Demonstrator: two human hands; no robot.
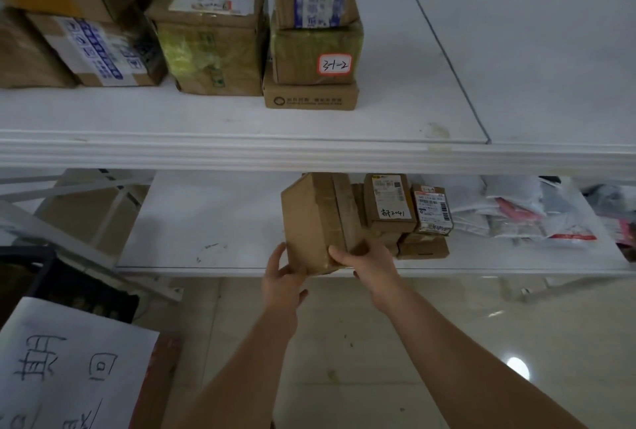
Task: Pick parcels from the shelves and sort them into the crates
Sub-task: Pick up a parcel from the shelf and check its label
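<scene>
Head view: nearest, at the lower left of the frame, lies a white sheet of paper [65, 370] with large handwritten characters, and just above it sits a dark crate [51, 277], mostly cut off by the left edge. Two bare forearms rise from the bottom centre toward the middle of the frame. The left hand [284, 282] cups the lower left corner of a brown cardboard parcel [320, 222], thumb up along its left edge and fingers curled beneath. The right hand [364, 261] grips the parcel's lower right side, thumb laid across the front face, fingers wrapped behind. The parcel is tilted, its lower end at the front lip of the lower shelf [206, 222], centre of the frame, its top leaning back under the upper shelf.

Just right of it on the lower shelf stands a cluster of small labelled boxes [406, 215], touching one another. Further right lie white plastic mailer bags [523, 211] in a loose heap.

Beyond, the upper shelf [309, 153] spans the frame. On its left half, in the upper left and upper centre, sit several taped cardboard boxes [213, 36], some stacked; one carries a red-edged sticker [335, 64] with handwriting.
</scene>
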